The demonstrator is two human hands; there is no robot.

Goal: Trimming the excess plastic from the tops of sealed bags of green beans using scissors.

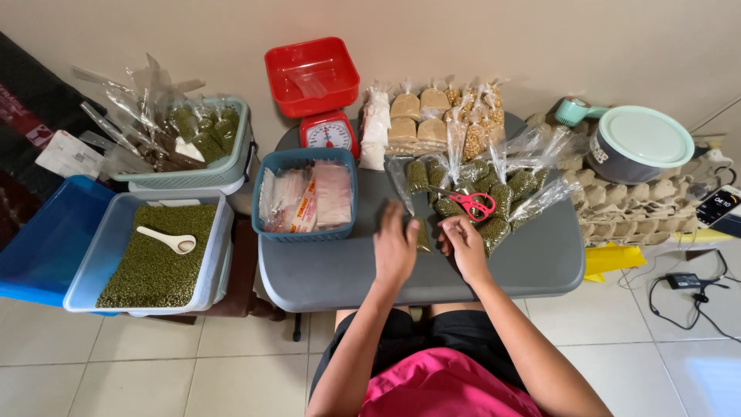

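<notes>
- Sitting at a grey worktop (347, 274), both hands resting near its middle.
- Left hand (394, 249) lying flat with fingers spread, grip released, just beside a small bag of green beans (422, 234).
- Right hand (463, 245) curling its fingers at the same small bag; cannot tell whether the grip is actually pinching it.
- Lying just behind the right hand: red scissors (474, 204), resting on a pile of filled bean bags (502, 197).
- Standing to the left of the hands: a blue basket (303, 160) holding empty plastic bags.
- Sitting behind the basket: a red scale (328, 133).
- Standing well off to the left: a clear tub of green beans (154, 259) with a white spoon (168, 239) lying in it.
</notes>
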